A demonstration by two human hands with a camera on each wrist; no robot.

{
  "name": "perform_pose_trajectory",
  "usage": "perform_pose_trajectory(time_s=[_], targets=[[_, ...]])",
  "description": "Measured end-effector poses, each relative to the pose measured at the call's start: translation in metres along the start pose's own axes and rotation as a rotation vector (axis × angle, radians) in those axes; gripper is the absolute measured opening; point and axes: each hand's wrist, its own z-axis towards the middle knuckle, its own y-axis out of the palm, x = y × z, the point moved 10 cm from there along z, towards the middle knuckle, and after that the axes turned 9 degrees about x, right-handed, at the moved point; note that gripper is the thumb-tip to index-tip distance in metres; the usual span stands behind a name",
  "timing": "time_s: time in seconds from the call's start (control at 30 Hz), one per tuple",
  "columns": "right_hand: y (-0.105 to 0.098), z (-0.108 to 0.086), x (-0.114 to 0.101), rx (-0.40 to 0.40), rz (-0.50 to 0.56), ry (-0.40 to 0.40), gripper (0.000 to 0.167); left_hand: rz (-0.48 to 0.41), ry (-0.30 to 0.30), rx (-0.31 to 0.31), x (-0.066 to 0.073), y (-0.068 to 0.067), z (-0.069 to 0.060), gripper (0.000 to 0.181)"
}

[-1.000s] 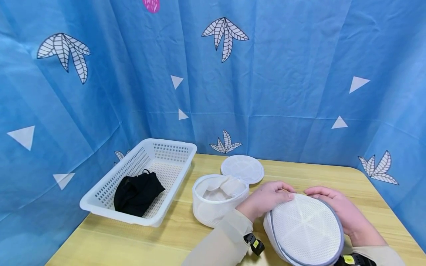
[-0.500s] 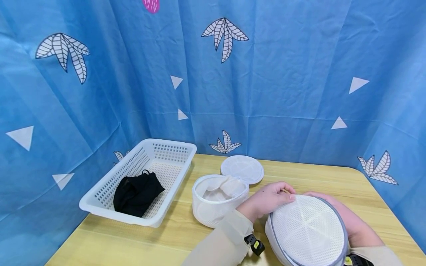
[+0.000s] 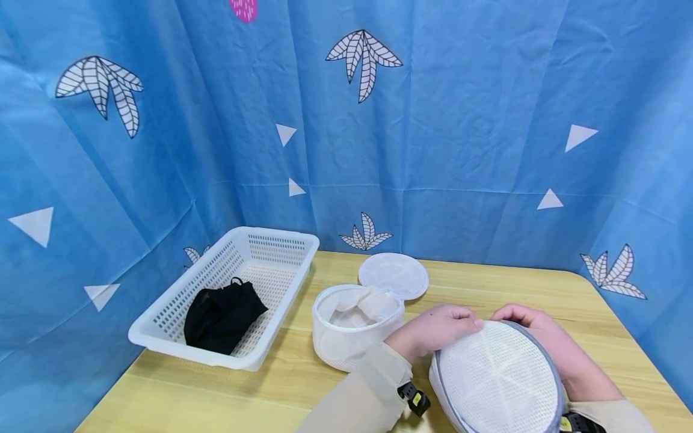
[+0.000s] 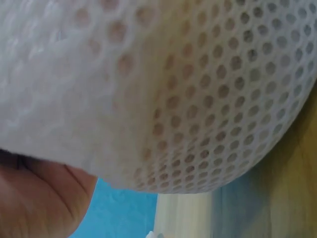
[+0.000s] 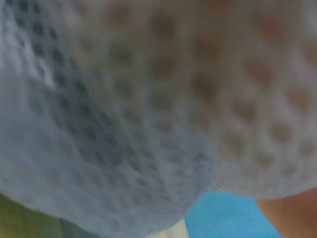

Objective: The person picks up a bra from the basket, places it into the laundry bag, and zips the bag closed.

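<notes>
A round white mesh laundry bag (image 3: 500, 376) with a grey edge is tilted up at the right front of the table. At its far left edge my left hand (image 3: 441, 329) pinches the rim between thumb and fingers. On the far right edge my right hand (image 3: 547, 340) grips the bag, its curled fingers close to the left fingertips. What those fingers pinch behind the rim is hidden. White mesh (image 4: 213, 94) fills most of the left wrist view, beside part of the left hand (image 4: 42, 201). Blurred mesh (image 5: 143, 114) covers the right wrist view.
Left of the hands stands a smaller white mesh laundry bag (image 3: 346, 346), its round lid (image 3: 394, 275) folded back. A white plastic basket (image 3: 311, 249) at the left holds a black garment (image 3: 224, 316). Blue curtain (image 3: 460, 120) surrounds the wooden table (image 3: 216, 397).
My right hand slipped lower behind the bag half a second ago and is now back up at the far rim, near my left fingertips. The bag has shifted slightly; my left hand keeps its place.
</notes>
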Motion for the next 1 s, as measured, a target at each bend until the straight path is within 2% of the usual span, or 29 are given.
perform_pose_trajectory(time_s=[0.07,0.2,0.27,0.3,0.4,0.57,0.7,0.8,1.0], targets=[[-0.008,0.000,-0.003,0.059,-0.021,-0.029,0.023,0.001,-0.020,0.050,-0.003,-0.008,0.002,0.026],[-0.031,0.001,-0.004,0.232,0.030,-0.059,0.019,-0.052,-0.063,0.228,-0.007,-0.030,0.006,0.024],[-0.038,0.001,-0.002,0.292,0.066,-0.052,0.018,-0.077,-0.065,0.284,-0.008,-0.037,0.006,0.024],[-0.039,0.001,0.000,0.311,0.086,-0.036,0.018,-0.096,-0.061,0.292,-0.008,-0.038,0.007,0.025],[-0.041,0.002,0.005,0.337,0.101,0.009,0.019,-0.110,-0.049,0.260,-0.007,-0.034,0.008,0.023],[-0.042,0.001,0.007,0.343,0.111,0.063,0.023,-0.085,-0.014,0.143,-0.004,-0.024,0.009,0.019],[-0.037,0.002,0.003,0.310,0.038,0.053,0.027,-0.070,-0.011,0.030,-0.003,-0.014,0.008,0.033],[-0.033,0.003,0.002,0.276,0.019,0.041,0.024,-0.060,-0.005,-0.043,-0.001,-0.007,0.007,0.035],[-0.027,0.002,-0.001,0.246,0.002,0.031,0.021,-0.034,0.067,-0.078,0.006,-0.005,0.004,0.024]])
